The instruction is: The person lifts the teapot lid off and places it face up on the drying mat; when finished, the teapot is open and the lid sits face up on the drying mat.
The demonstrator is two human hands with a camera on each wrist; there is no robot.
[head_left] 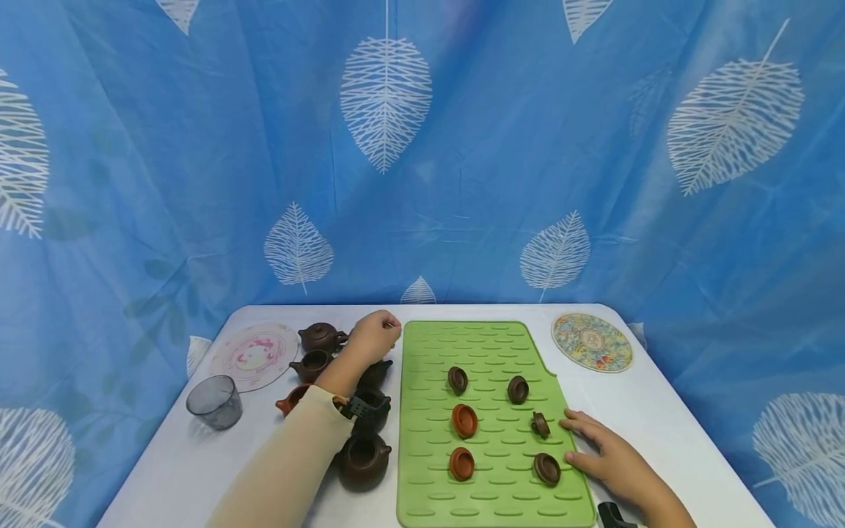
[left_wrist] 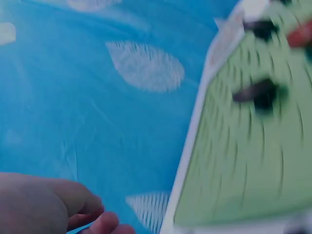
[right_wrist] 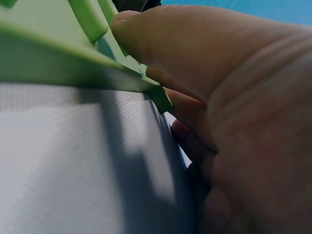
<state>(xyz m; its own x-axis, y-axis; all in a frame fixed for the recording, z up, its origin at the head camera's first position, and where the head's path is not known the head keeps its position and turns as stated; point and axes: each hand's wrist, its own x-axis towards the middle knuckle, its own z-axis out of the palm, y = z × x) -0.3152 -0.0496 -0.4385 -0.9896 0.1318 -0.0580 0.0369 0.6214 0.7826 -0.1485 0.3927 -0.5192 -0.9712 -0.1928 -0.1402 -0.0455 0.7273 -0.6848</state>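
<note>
My left hand (head_left: 374, 339) hangs over the back of the teapot group, its fingers bent; their tips are partly hidden, and no held thing shows. Close by stand a lidded dark brown teapot (head_left: 320, 337) and lidless ones, including a dark teapot (head_left: 364, 462) nearer the front. The right hand (head_left: 610, 462) rests at the right edge of the green mat (head_left: 488, 506), fingers relaxed, its thumb touching the rim in the right wrist view. Small teapot lids lie on the mat, among them an orange-brown lid (head_left: 465, 421) and a dark brown lid (head_left: 546, 469) near the right thumb.
A grey see-through cup (head_left: 216, 402) stands at the left, near a pink-patterned round mat (head_left: 257, 356). At the back right lies a patterned round mat (head_left: 592, 342). The white table (head_left: 178, 477) ends at a blue curtain (head_left: 422, 220) with white leaves.
</note>
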